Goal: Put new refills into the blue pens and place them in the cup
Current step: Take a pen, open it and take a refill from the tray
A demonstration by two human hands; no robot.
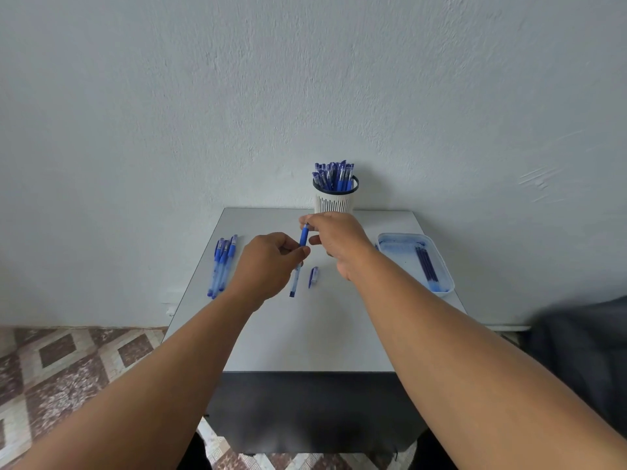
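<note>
Pinching one blue pen (300, 257) above the table (315, 330), the left hand (268, 266) grips its barrel, the right hand (334, 239) its blue tip. Far: the cup (334, 201). Left: spare pens (222, 264). Right: a tray (441, 266) of refills (424, 264). A cap (314, 277) lies nearby.

A small pale grey counter (315, 334) stands against a rough, whitish plastered wall (305, 79). The floor (68, 368) has brown and cream diamond-patterned tiles, evenly lit.
</note>
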